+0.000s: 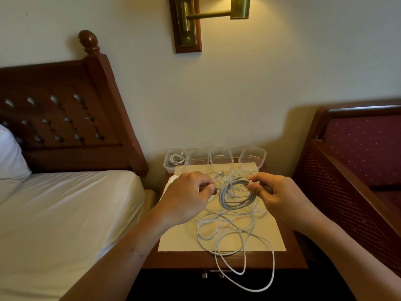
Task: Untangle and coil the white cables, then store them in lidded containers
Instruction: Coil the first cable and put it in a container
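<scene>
Between left hand [188,193] and right hand [273,193], seemingly pinched, hangs coiled cable [235,195].

One wide head-worn view looks forward and down at the bench [186,260], facing the wall [271,83]. It sits close: left hand [186,194] and right hand [280,196] fill mid-frame.

dim, warm | wall lamp [239,6] lit | edges bowed, soft

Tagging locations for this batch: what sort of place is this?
Probably a hotel bedroom: a bed with a carved headboard, a brass wall lamp, and a nightstand beside the bed.
</scene>
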